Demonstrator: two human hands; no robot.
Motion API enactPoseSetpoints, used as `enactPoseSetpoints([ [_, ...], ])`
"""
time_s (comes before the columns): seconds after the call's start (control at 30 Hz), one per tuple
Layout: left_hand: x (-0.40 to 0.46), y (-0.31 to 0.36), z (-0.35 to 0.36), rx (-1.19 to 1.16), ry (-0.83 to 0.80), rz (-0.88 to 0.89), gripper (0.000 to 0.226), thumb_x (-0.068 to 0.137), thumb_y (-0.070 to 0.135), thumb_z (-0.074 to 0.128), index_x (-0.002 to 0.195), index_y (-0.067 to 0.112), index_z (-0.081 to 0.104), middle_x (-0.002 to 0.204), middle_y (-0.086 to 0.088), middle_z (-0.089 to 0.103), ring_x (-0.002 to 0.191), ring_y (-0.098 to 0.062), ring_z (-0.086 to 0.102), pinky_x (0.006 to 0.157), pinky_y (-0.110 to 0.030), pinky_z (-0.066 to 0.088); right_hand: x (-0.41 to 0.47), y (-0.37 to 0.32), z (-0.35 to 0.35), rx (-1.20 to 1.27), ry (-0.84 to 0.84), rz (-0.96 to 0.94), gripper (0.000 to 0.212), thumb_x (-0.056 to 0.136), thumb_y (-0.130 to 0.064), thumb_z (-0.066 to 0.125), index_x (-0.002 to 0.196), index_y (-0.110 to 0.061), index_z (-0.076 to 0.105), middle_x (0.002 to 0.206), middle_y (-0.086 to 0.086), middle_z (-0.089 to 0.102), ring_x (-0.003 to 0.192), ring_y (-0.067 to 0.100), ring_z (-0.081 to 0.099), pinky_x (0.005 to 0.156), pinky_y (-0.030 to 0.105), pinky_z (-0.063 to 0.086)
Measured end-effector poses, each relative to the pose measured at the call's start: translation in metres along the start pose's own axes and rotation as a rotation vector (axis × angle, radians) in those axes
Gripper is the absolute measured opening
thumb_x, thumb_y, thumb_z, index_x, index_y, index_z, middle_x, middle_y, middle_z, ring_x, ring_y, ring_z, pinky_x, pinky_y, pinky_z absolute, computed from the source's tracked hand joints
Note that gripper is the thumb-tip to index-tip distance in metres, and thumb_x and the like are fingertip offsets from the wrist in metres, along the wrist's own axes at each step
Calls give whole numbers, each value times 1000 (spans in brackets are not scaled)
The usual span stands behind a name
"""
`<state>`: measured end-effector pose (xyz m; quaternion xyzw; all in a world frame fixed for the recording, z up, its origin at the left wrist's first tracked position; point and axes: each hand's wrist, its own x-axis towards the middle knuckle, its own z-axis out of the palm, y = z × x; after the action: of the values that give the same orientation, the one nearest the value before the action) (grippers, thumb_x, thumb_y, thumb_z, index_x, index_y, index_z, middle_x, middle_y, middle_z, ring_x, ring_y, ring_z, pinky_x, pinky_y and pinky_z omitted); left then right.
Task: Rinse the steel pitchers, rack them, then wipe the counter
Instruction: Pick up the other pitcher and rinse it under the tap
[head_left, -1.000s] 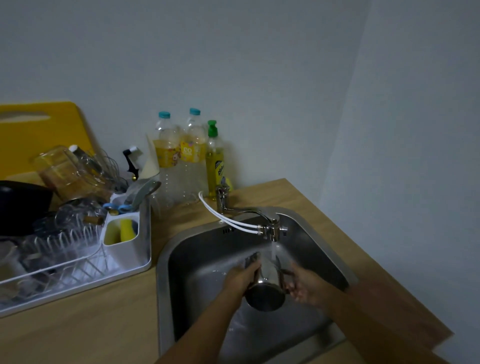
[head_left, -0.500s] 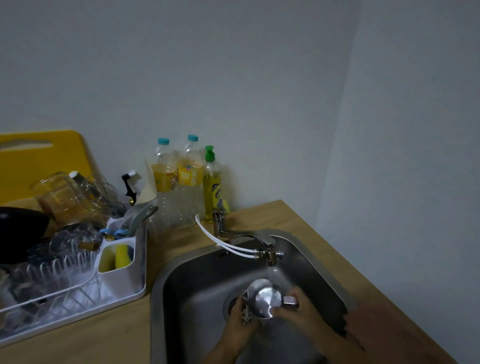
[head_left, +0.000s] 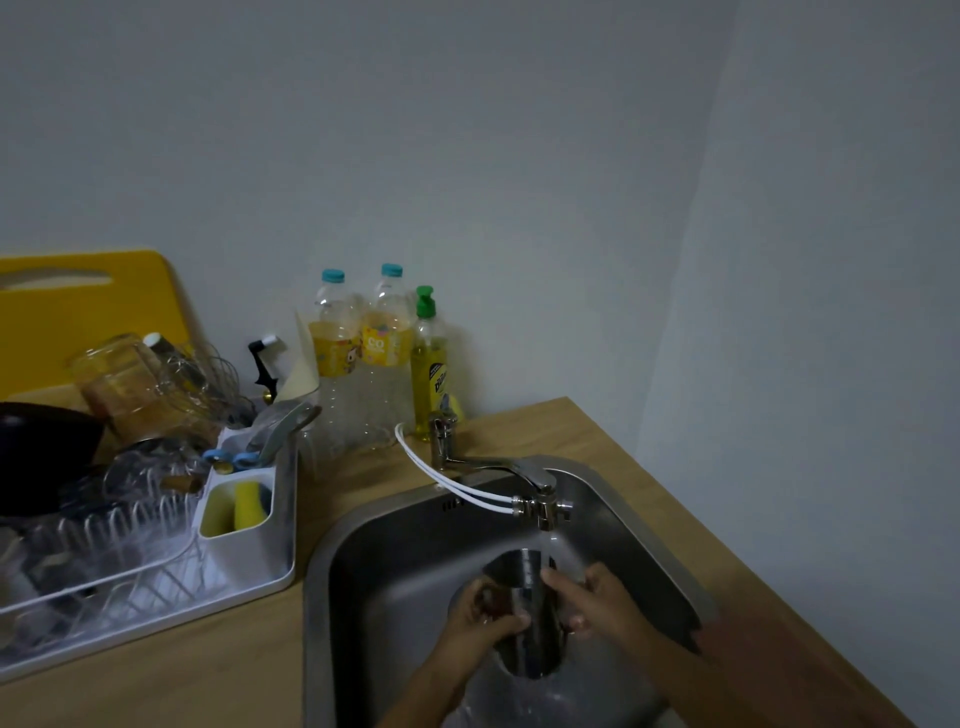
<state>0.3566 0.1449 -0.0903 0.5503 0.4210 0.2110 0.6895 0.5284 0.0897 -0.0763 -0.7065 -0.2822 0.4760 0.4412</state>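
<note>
Head view: the steel pitcher (head_left: 524, 613) sits low and centre-right in the frame, held inside the sink (head_left: 332, 571) directly under the faucet (head_left: 540, 499), with the running stream striking it. Both hands are clamped on it. The left hand (head_left: 485, 618) wraps its fingers round the left wall, and the right hand (head_left: 592, 608) grips the right side, fingers curled across the front. The pitcher lies between the hands, so neither hand is nearer; each is already in contact.

The pitcher's long axis runs roughly up and down the frame, tilted so one end points toward the faucet at upper centre and the other toward the bottom edge. Which end is the mouth is hard to tell in this dim light.

The relation that matters for racking is sideways: the dish rack (head_left: 249, 587) stands on the tabletop (head_left: 208, 670) at the left of the frame, just beside the sink's left rim, on the left hand's side. It is already crowded with glassware and a dark pan, with a sponge (head_left: 247, 506) in its front caddy. My judgement is that rinsing is under way and that carrying the pitcher left would suit the left hand.
</note>
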Motion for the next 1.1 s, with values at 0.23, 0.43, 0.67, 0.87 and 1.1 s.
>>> enactPoseSetpoints([
  [0.23,1,2,7,129,-11,63,41,75,5,73,106,24,54,105,8,60,100,-12,57,73,-17,46,14,20,-12,171,-15,239,21,86,-27,63,100,-12,58,92,13,60,78,25,59,68,37,52],
  [0.43,-4,-1,7,175,46,76,47,72,14,78,114,17,56,105,7,62,95,-8,60,80,-17,50,16,29,-8,142,-61,306,38,86,-40,58,109,-9,60,97,15,64,84,30,62,66,32,52],
  [0.67,-1,-4,-3,318,132,134,58,47,46,81,98,25,64,98,-1,71,93,-16,66,86,-30,55,10,28,-3,50,-111,343,38,91,-48,46,94,-14,60,90,15,62,81,27,61,67,29,50],
  [0.87,6,4,-13,514,210,174,70,53,43,84,115,33,56,113,-3,58,95,-11,58,75,-11,43,17,23,9,235,-139,316,30,91,-35,50,102,-10,62,82,12,62,69,21,60,65,30,52],
  [1.1,11,12,-9,500,188,228,69,71,11,77,132,25,46,122,8,56,107,0,48,70,1,35,14,12,4,272,-46,96,9,91,-13,54,91,-8,61,85,14,63,78,24,62,69,34,53],
])
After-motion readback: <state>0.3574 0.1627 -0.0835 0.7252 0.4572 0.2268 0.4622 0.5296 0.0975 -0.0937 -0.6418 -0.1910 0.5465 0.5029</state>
